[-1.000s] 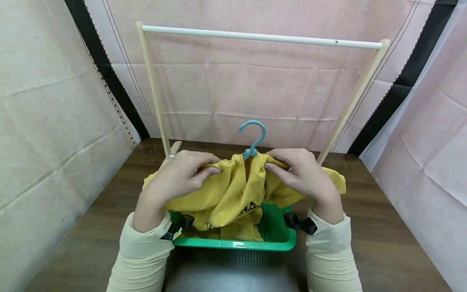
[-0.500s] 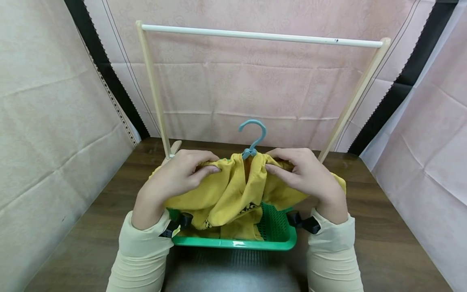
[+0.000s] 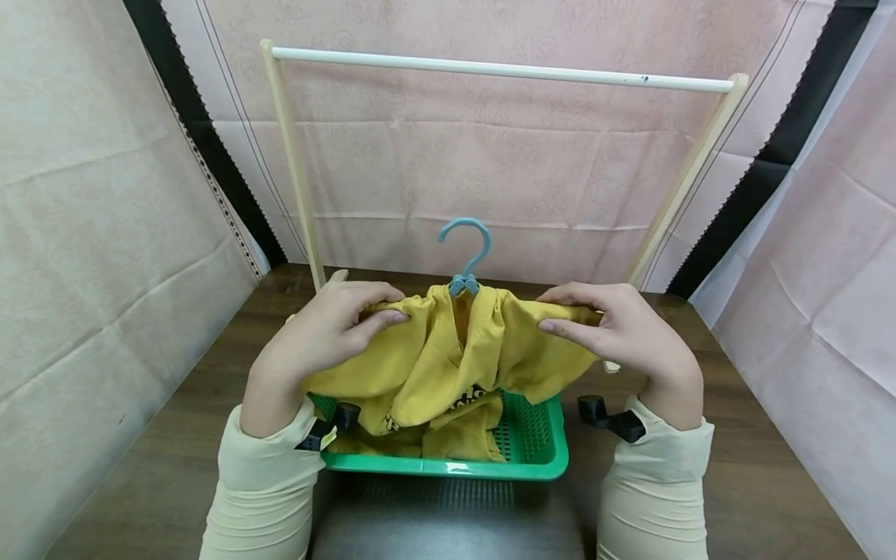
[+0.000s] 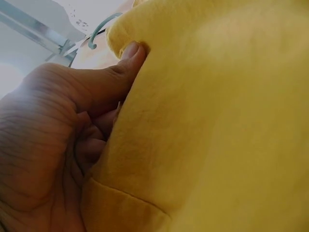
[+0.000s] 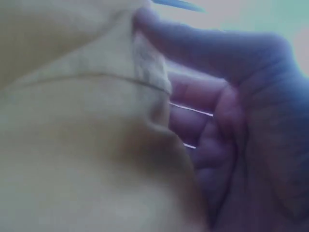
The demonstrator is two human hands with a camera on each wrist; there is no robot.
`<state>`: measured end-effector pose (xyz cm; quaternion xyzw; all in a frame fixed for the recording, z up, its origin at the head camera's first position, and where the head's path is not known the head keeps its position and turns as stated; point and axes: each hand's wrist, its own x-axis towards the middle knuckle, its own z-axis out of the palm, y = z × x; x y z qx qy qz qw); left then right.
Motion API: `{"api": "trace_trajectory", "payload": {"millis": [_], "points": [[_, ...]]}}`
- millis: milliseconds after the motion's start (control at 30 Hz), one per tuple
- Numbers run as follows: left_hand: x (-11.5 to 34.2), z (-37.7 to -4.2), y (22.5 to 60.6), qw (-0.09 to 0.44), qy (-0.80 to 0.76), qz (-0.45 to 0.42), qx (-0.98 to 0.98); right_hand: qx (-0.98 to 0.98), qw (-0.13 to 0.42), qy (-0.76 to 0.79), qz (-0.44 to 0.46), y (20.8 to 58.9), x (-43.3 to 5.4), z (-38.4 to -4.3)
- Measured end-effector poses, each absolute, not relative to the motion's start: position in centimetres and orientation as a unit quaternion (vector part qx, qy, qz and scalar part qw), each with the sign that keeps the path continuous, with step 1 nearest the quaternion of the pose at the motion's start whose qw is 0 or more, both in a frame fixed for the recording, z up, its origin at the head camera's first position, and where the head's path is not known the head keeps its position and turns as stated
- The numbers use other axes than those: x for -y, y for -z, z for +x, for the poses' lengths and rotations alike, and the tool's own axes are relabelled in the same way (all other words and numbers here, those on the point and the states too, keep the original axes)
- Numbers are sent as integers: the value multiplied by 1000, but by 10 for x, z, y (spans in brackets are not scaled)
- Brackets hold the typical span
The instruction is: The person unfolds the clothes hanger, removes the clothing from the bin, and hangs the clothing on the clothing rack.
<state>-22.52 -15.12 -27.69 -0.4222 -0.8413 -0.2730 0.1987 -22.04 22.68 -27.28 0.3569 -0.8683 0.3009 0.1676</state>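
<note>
A yellow shirt (image 3: pixel 448 342) with dark lettering is on a light blue clothes hanger (image 3: pixel 465 272), whose hook stands up from the collar. The rest of the hanger is hidden inside the cloth. My left hand (image 3: pixel 329 319) pinches the left shoulder between thumb and fingers; in the left wrist view the thumb (image 4: pixel 131 53) presses on the fabric's edge. On the other side my right hand (image 3: pixel 619 323) pinches the right shoulder near the sleeve, the thumb (image 5: pixel 183 41) in front and fingers behind. The lower part of the shirt hangs over a green basket (image 3: pixel 448 467).
Behind the shirt stands a rack with a white crossbar (image 3: pixel 490 68) and cream posts, its left post (image 3: pixel 294 163) and right post (image 3: pixel 689 171) rising from the brown wooden table (image 3: pixel 735 467). More yellow cloth (image 3: pixel 462 443) lies in the basket. Pale fabric walls enclose the table.
My right hand has slid outward along the right shoulder, to the right. The hanger, shirt and left hand have shifted a little to the left, the hook slightly higher.
</note>
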Motion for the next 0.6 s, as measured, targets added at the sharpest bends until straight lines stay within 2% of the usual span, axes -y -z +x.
{"api": "trace_trajectory", "payload": {"millis": [333,600], "points": [[142,-225,281,231,253,-422,839,826,205,-310,424,276,-211,-228],[136,-224,280,193,267,-434,838,825,201,-303,433,277,-198,-228]]}}
